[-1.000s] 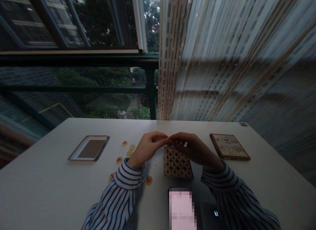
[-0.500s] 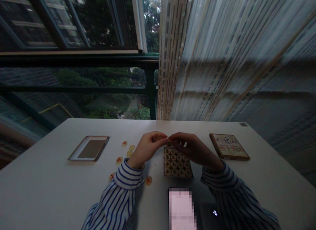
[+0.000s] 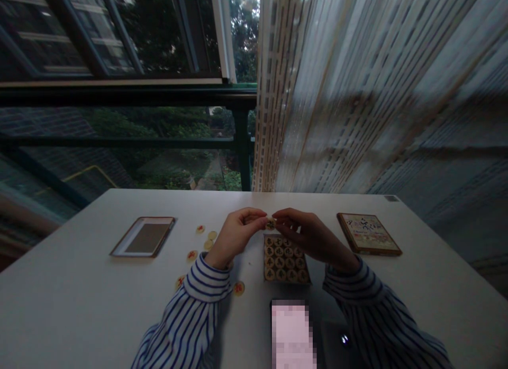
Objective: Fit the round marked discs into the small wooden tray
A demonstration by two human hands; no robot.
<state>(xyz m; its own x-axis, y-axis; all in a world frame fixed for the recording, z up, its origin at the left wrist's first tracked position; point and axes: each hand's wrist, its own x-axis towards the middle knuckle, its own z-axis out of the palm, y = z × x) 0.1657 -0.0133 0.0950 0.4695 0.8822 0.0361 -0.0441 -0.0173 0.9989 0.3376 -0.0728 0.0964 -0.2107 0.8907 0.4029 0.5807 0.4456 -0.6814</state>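
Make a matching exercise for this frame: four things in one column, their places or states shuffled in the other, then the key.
1. round piece
2. open box
3. patterned flat case
4. phone

A. on the right part of the table
B. pinched between left hand and right hand
C. between the open box and the picture's bottom edge
D. holding rows of pieces

Pairs: 1-B; 2-D; 3-A; 4-C

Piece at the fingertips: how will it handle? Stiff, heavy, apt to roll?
Probably stiff: the piece shows no visible bend between the left hand and right hand. Likely light: it's small, and fingertips alone seem to hold it. Might roll if set on edge, given its round outline.
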